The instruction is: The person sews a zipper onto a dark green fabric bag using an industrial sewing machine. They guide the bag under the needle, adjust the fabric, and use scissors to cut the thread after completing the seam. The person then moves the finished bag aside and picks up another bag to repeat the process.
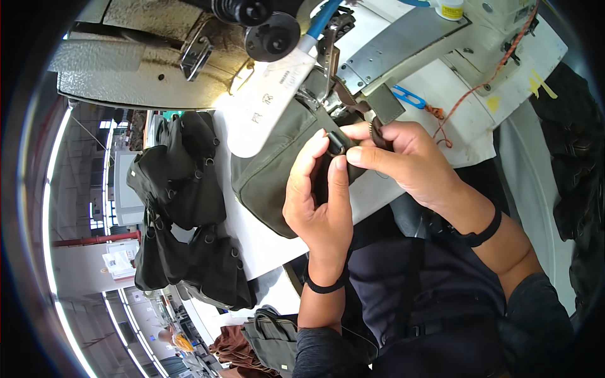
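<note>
An olive fabric bag (271, 176) lies beneath the sewing machine's head (138, 63), under a pale lamp arm (268, 101). My left hand (318, 201) pinches a small dark rolled strap end with a metal ring (337, 142) at the bag's upper right. My right hand (413, 164) grips the same piece from the right, thumb against it, fingers curled beside a brown piece with a toothed edge (375, 132). The machine's foot and needle area (328, 94) is just above my fingers, partly hidden by the strap and a small olive tab (384, 101).
Blue thread snips (409, 94) and orange cord (447, 126) lie right of the hands. Several olive bags (179, 176) are piled left, brown material (236, 343) and a handled bag (271, 343) below them. Dark material (567, 157) hangs far right. Another person (173, 340) is distant at lower left.
</note>
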The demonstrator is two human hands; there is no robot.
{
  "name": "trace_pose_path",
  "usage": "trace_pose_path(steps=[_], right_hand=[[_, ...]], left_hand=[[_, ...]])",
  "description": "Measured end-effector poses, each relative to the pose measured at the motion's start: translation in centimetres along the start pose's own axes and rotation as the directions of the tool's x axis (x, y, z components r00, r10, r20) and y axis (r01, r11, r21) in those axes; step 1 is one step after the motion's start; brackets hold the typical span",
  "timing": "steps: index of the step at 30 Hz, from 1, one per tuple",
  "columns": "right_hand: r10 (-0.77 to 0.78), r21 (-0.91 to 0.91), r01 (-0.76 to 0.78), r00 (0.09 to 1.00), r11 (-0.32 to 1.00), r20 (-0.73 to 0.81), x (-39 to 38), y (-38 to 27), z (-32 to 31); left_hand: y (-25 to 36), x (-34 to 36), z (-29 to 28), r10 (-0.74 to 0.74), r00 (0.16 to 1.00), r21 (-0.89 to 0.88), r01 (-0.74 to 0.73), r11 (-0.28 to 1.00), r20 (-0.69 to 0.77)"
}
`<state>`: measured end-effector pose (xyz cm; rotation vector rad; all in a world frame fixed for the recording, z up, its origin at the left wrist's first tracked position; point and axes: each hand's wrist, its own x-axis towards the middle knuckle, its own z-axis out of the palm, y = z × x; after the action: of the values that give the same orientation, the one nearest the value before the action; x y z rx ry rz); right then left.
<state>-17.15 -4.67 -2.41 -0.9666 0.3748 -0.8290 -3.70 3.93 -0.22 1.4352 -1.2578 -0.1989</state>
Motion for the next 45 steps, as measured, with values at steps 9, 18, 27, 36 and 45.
trace_pose_path(steps=[9, 18, 27, 36, 45], right_hand=[[0.000, -0.034, 0.000, 1.000, 0.999, -0.013, 1.3, -0.4, -0.1], [-0.078, -0.015, 0.077, 0.996, 0.997, -0.041, 1.8, 0.4, 0.3], [-0.152, -0.182, 0.135, 0.985, 0.974, -0.080, 3.0, 1.0, 0.1], [-0.230, -0.375, 0.193, 0.972, 0.907, -0.055, 2.3, 0.2, -0.2], [-0.222, -0.336, 0.178, 0.970, 0.925, -0.096, 3.0, 0.0, 0.1]], left_hand=[[-1.5, 1.0, 0.6, 0.018, 0.998, -0.054, -0.021, 0.998, -0.059], [-2.3, 1.6, 1.1, 0.020, 0.995, -0.094, -0.029, 0.995, -0.097], [-3.2, 3.4, 1.2, 0.004, 0.997, -0.183, -0.018, 0.983, -0.079], [-3.0, 3.0, 0.7, -0.036, 0.999, -0.228, 0.028, 0.973, -0.033], [-2.8, 3.7, 0.7, -0.073, 0.996, -0.214, 0.062, 0.975, -0.045]])
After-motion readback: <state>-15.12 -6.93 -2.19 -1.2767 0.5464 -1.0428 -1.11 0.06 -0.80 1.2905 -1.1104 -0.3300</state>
